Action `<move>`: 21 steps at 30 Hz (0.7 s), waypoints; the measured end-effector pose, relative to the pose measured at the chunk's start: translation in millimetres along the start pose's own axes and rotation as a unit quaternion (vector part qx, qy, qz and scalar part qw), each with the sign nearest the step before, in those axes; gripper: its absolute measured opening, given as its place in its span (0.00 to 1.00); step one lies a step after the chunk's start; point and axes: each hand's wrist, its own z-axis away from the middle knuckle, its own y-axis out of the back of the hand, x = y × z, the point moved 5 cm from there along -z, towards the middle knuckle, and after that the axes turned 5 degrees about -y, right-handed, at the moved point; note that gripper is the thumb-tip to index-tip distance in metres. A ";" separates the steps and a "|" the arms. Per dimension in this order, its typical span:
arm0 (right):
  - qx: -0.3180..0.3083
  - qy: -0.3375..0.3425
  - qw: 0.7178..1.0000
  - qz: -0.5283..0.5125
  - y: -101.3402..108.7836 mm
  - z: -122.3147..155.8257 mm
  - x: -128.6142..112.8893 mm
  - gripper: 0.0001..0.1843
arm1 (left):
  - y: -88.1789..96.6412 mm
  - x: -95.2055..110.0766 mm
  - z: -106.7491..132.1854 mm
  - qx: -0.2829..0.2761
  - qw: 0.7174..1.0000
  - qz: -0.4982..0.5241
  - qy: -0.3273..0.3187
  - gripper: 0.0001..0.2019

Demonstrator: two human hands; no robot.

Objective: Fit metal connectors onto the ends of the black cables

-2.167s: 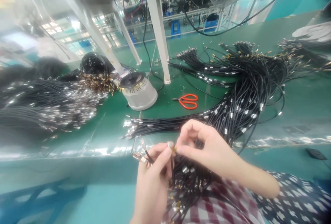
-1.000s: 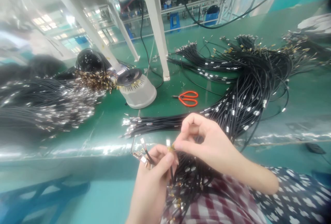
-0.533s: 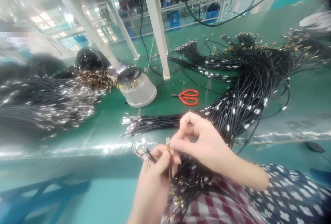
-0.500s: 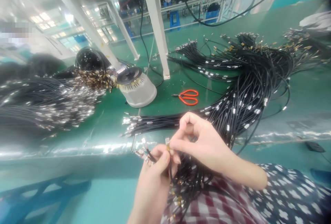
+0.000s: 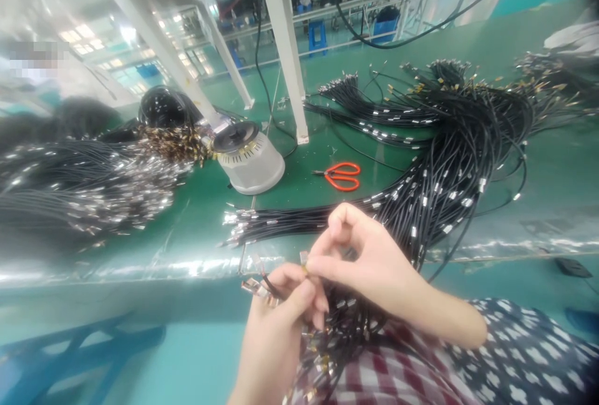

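My left hand (image 5: 276, 333) is closed around several thin black cables (image 5: 269, 281) with metal ends, held just below the bench edge. My right hand (image 5: 369, 261) pinches the small metal connector (image 5: 304, 259) at the tip of one cable, thumb and forefinger pressed together right above my left thumb. A thick bundle of black cables (image 5: 341, 330) drapes from the bench down over my lap under both hands.
A large fan of black cables (image 5: 449, 143) with silver sleeves covers the green bench (image 5: 552, 174) on the right. Orange scissors (image 5: 341, 176) lie mid-bench beside a white round device (image 5: 250, 158). More cable bundles (image 5: 84, 186) lie left. A white post (image 5: 287, 49) stands behind.
Both hands stay together at the bench edge. My right fingers have shifted slightly on the connector tip and my left hand has sunk a little.
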 end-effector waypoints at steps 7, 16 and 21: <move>-0.149 -0.097 0.976 -0.129 -5.5 -20.6 16.7 0.23 | -6.9 0.0 -1.8 -0.114 0.993 0.007 0.032 0.10; -0.126 -0.075 0.982 -0.121 -6.3 -28.1 19.0 0.13 | -3.5 -5.6 -16.4 -0.191 0.973 0.119 0.046 0.13; -0.075 -0.012 0.997 0.024 -6.8 -22.9 9.9 0.08 | -2.5 -5.5 -18.3 -0.207 0.971 0.112 0.042 0.12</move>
